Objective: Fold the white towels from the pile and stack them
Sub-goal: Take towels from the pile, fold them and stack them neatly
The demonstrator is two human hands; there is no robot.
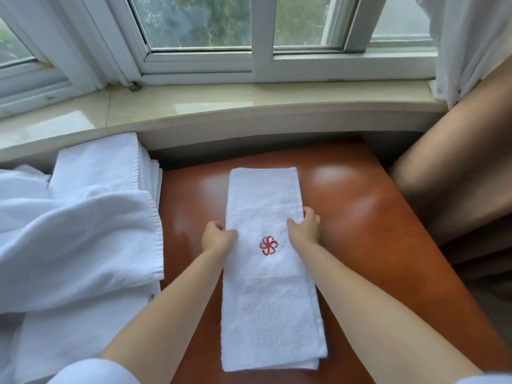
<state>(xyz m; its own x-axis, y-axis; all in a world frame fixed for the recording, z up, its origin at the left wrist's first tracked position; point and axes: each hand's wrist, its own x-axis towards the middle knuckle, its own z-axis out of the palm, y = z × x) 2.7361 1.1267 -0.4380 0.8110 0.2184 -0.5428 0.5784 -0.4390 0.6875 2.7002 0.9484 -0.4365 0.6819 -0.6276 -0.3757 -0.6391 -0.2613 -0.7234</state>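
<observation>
— Why is the towel (270, 270) lying lengthwise, running away from you?

— It's already folded into a long narrow strip on the brown table (371, 217), so the short ends sit near me and near the window sill (221, 106). Laid that way, I judge the next fold brings one end over the other.

— And your hands sit halfway up it?

— Yes. My left hand (217, 238) grips the left long edge, fingers curled under and thumb on top. My right hand (304, 227) pinches the right long edge the same way, just across from it. Both are level with the red emblem (268, 246), roughly at the strip's middle, which is where I'd expect the crease to fall.

— Why both edges at once?

— So the layers stay lined up. You can see the layers slightly offset at the near right corner; one-handed, I think they would slide further.

— Where do the others wait?

— The pile of white towels (77, 231) is heaped just left of the table, loose and rumpled. A few flatter ones (110, 159) lie behind it by the sill; whether that's my stack, I can't tell.
</observation>
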